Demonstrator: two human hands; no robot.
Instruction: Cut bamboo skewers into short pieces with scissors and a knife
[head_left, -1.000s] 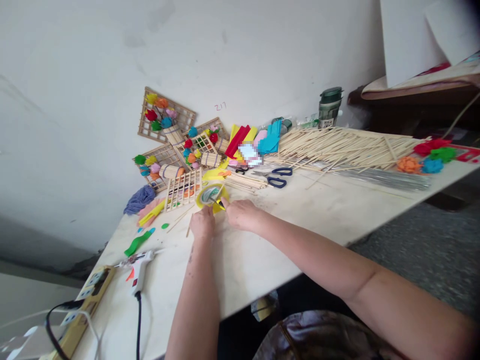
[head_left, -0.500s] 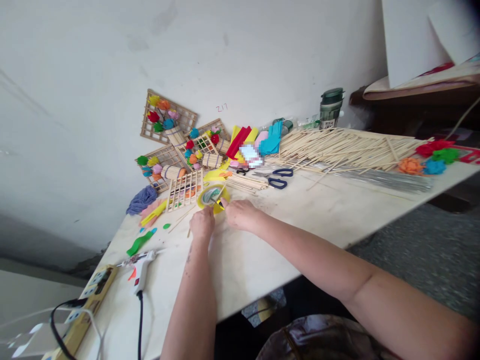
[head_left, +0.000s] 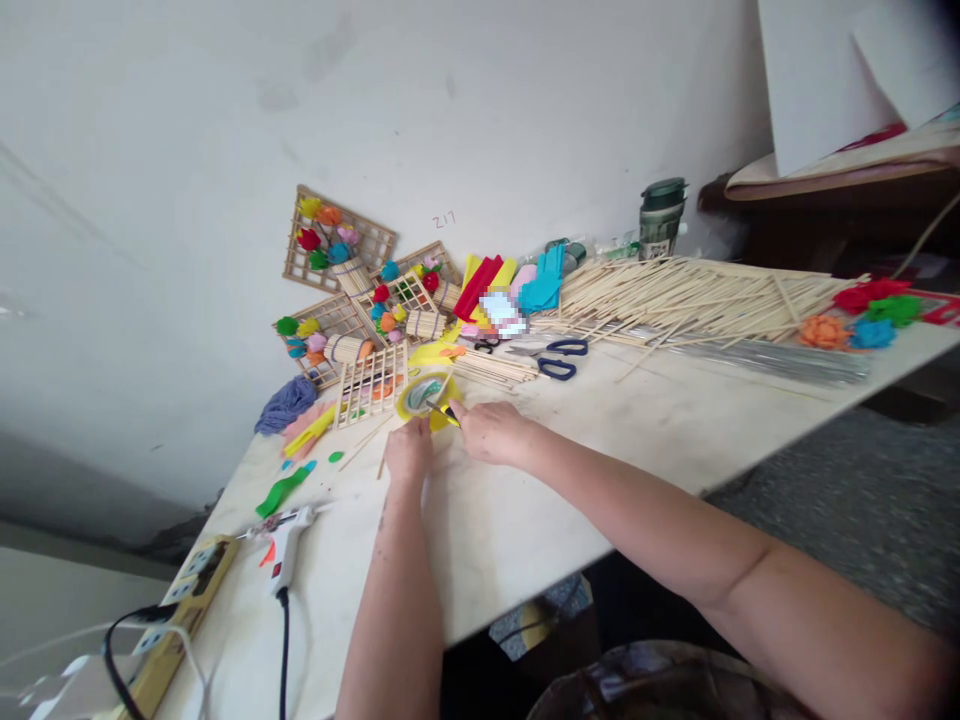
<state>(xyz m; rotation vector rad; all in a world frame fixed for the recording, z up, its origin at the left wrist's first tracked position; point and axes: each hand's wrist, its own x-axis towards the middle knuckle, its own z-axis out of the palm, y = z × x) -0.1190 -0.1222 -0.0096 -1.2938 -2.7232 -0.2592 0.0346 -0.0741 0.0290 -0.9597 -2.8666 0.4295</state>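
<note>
A yellow roll of tape (head_left: 420,394) lies flat on the pale table (head_left: 675,420). My left hand (head_left: 409,452) rests just in front of the roll with its fingers curled against the rim. My right hand (head_left: 491,432) sits to the right of the roll, fingers pinched on a small yellow-and-black tool (head_left: 447,411) whose tip points into the roll. Thin wooden sticks (head_left: 367,437) lie beside my left hand.
Stick lattices with coloured flowers (head_left: 352,300) lean on the wall. Blue scissors (head_left: 556,357), a heap of sticks (head_left: 690,292), foam sheets (head_left: 510,280), wires (head_left: 772,358) and a green cup (head_left: 661,215) lie behind. A glue gun (head_left: 283,545) and power strip (head_left: 176,610) sit near left.
Both hands stay at the tape roll with only slight shifts. The view has drifted a little, so everything sits slightly lower and to the right.
</note>
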